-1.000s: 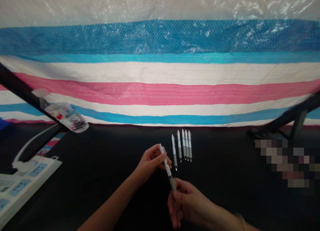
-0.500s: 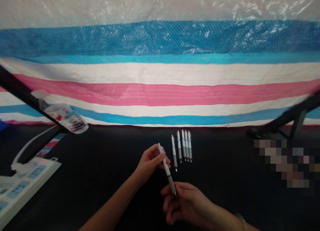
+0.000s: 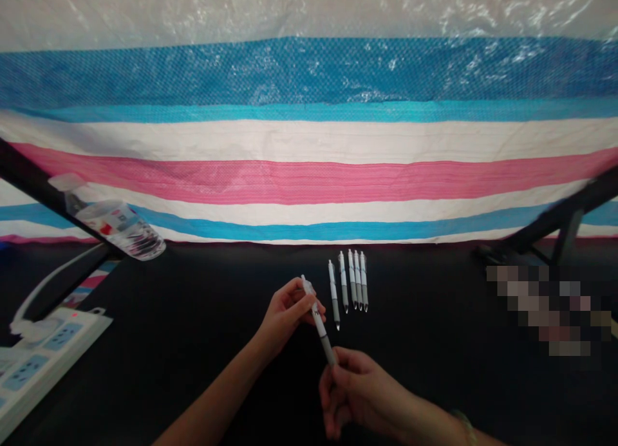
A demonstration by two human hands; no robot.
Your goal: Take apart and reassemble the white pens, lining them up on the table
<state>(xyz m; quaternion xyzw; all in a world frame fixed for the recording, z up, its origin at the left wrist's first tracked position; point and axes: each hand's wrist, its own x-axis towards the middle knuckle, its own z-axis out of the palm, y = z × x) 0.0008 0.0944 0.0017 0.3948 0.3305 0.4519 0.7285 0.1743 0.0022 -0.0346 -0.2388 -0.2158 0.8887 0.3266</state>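
Note:
A white pen with a grey grip (image 3: pixel 319 325) slants between my two hands above the black table. My left hand (image 3: pixel 288 309) is closed around its upper part, near the clip and push button. At the lower end, my right hand (image 3: pixel 355 383) pinches the tip between thumb and forefinger, and those fingers hide the point. Just beyond my left hand lies a similar pen (image 3: pixel 333 295), apart from several more white and grey pens (image 3: pixel 356 280) set side by side.
A white power strip (image 3: pixel 53 346) with a plugged-in cable is at the left. Behind it, a clear plastic bottle (image 3: pixel 123 228) leans by a black bar. Another black support (image 3: pixel 535 230) stands at right, near a blurred-out patch. A striped plastic sheet (image 3: pixel 309 182) hangs behind the table (image 3: pixel 434 317).
My right thumb and forefinger have closed over the pen's tip, which showed before. My left hand keeps its hold. The whole view has shifted slightly.

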